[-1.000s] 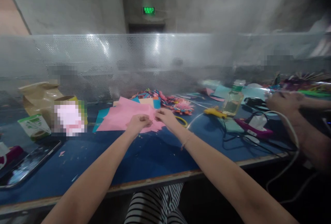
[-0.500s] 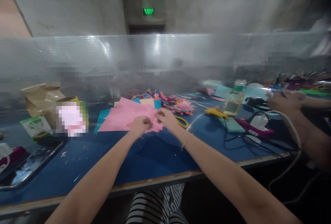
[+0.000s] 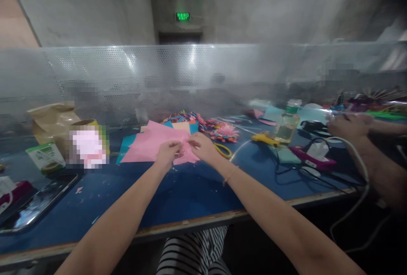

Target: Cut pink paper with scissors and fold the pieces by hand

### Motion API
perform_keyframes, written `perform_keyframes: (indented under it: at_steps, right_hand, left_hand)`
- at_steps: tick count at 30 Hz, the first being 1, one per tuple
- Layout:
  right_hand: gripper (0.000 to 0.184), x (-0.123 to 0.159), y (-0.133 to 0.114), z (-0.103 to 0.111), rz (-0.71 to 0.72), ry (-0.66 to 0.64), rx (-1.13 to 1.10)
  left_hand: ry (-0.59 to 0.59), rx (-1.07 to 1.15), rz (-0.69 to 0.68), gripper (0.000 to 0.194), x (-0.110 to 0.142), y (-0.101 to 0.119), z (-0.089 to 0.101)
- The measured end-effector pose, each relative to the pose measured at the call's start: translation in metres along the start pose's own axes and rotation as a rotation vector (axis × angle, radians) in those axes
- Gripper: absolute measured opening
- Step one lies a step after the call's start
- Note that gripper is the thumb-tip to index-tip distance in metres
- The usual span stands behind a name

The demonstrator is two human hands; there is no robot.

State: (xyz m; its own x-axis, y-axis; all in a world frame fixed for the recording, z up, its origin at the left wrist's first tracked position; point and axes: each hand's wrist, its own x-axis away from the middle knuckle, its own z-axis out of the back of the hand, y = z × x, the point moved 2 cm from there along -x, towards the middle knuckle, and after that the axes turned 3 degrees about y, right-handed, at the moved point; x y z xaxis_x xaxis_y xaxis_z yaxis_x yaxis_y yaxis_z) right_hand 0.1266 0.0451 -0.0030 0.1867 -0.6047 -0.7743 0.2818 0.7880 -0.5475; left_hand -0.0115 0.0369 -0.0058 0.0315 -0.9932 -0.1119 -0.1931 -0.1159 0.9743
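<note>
My left hand (image 3: 168,154) is closed, thumb and fingers pinched together over the front part of the pink paper sheets (image 3: 149,139). Facing it, my right hand (image 3: 202,148) pinches as well. A small pink paper piece (image 3: 184,143) shows between the fingertips of both hands; its shape is hard to make out against the pink beneath. Blue sheets (image 3: 125,145) stick out from under the pink stack. Just beyond my right hand lie a yellow loop handle (image 3: 224,150) and a flower of pink, orange and blue paper (image 3: 225,132).
At left stand a brown paper bag (image 3: 52,122), a green-white box (image 3: 46,156) and a phone (image 3: 40,203). To the right are a yellow glue gun (image 3: 265,139), a bottle of pale liquid (image 3: 286,126), a purple power strip (image 3: 313,157) with cables, and another person's hands (image 3: 349,124).
My left hand has shifted slightly left and its fingers have turned. My right hand's fingers have moved a little left, towards the small pink piece. The other things stay put.
</note>
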Motion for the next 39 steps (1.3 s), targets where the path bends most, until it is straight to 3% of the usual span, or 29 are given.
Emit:
perform_keyframes:
  at_steps: [2,5,8,10,14,18,24,29,32,36,39]
  right_hand:
    - [0.027,0.001,0.003,-0.003,-0.162,0.021,-0.151]
    - [0.02,0.001,0.005,-0.006,-0.355,-0.008,-0.245]
    - [0.016,0.001,0.003,-0.008,-0.361,-0.056,-0.179]
    - [0.017,0.002,0.002,-0.009,-0.364,-0.016,-0.175]
    - [0.021,0.003,0.005,-0.01,-0.458,0.087,-0.321]
    - [0.023,0.003,0.004,-0.008,-0.591,0.085,-0.46]
    - [0.023,0.002,0.0,-0.005,-0.674,0.12,-0.698]
    - [0.023,0.001,0.001,-0.004,-0.684,0.13,-0.654]
    - [0.022,0.0,0.0,-0.001,-0.669,0.103,-0.548]
    - [0.016,0.0,0.0,0.003,-0.692,-0.033,-0.414]
    - [0.016,-0.001,0.0,0.004,-0.653,-0.036,-0.362]
  left_hand:
    - [0.014,-0.053,-0.029,0.023,0.0,-0.001,0.0]
    - [-0.03,-0.115,-0.038,0.022,0.001,-0.002,-0.001]
    - [-0.071,-0.165,-0.059,0.022,0.003,-0.003,-0.004]
    - [-0.081,-0.176,-0.081,0.021,0.005,-0.003,-0.006]
    - [-0.052,-0.178,-0.109,0.018,0.008,-0.004,-0.009]
    - [-0.058,-0.258,-0.124,0.018,0.008,-0.003,-0.011]
    - [-0.112,-0.491,-0.239,0.018,0.006,-0.001,-0.01]
    - [-0.171,-0.6,-0.311,0.015,0.005,0.0,-0.006]
    - [-0.177,-0.541,-0.258,0.014,0.002,-0.003,-0.005]
    - [-0.163,-0.432,-0.2,0.017,-0.004,-0.009,-0.003]
    - [-0.148,-0.377,-0.158,0.019,-0.006,-0.011,-0.003]
